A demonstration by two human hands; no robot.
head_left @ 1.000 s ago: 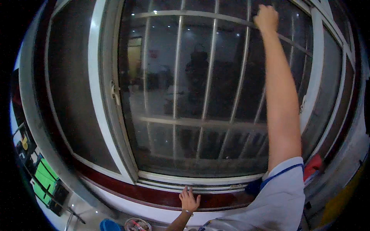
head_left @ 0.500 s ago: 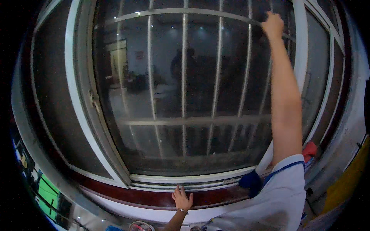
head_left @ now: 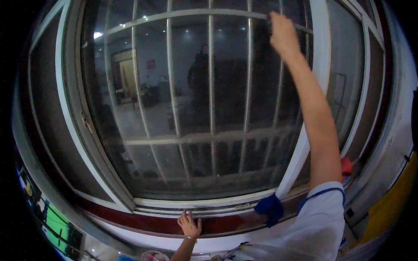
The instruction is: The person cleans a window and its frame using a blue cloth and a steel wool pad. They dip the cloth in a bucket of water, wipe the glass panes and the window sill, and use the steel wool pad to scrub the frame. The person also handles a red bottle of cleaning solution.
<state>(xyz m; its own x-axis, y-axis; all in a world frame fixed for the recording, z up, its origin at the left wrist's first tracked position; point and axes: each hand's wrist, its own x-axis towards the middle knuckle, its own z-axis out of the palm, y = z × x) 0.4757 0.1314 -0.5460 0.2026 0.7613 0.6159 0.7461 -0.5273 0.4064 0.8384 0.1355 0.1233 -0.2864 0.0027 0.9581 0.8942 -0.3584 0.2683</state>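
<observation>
A large sliding window pane (head_left: 226, 165) fills the middle of the head view. My right hand (head_left: 285, 37) is raised high against its upper right part, with the arm stretched up. Its fingers are closed around a small dark thing that I cannot make out, mostly hidden by the hand. Low down, my left hand (head_left: 189, 225) rests on the dark red sill (head_left: 230, 225), fingers spread and the tips at the white window track (head_left: 165, 209). A bracelet circles that wrist. A blue cloth (head_left: 270, 210) hangs over the track and sill, to the right of the left hand.
Metal bars (head_left: 211, 87) stand behind the glass, which also reflects a lit room. A white frame upright (head_left: 321, 48) rises just right of my right hand. A latch (head_left: 85, 119) sits on the left frame. Something red (head_left: 346, 167) lies at the lower right corner.
The view has shifted, so the window, sill and blue cloth now sit farther left. My right hand appears farther left and slightly lower, still closed. My left hand stays on the sill.
</observation>
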